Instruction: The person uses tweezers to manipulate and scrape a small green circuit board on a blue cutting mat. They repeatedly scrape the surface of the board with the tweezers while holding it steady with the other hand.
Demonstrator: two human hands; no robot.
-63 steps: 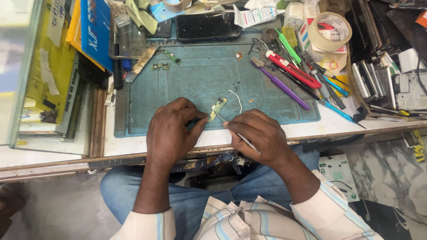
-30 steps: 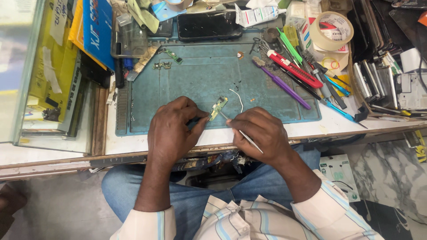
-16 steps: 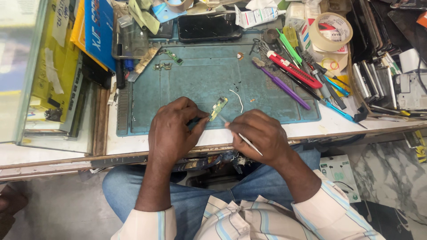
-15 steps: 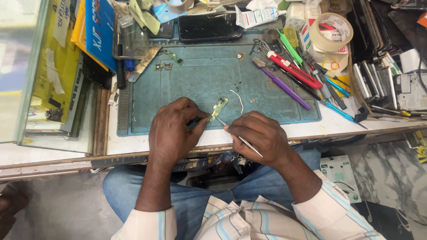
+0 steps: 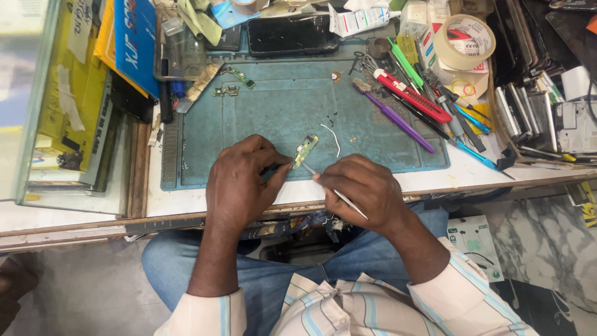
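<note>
Left hand (image 5: pixel 239 180) pinches the small green circuit board (image 5: pixel 306 150) at the teal mat's (image 5: pixel 261 118) front edge, near the table's (image 5: pixel 435 179) front edge. Right hand (image 5: pixel 364 190), grip closed around a thin metal probe (image 5: pixel 336 194), touches the board. Mat centre lies open; tools (image 5: pixel 416 102) crowd its right edge.

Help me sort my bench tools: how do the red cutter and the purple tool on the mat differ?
The red cutter is broad and flat-bodied; the purple tool is a thin rod. The cutter lies nearer the tape roll, the purple tool nearer the hands. Both lie slanted the same way at the mat's right edge.
</note>
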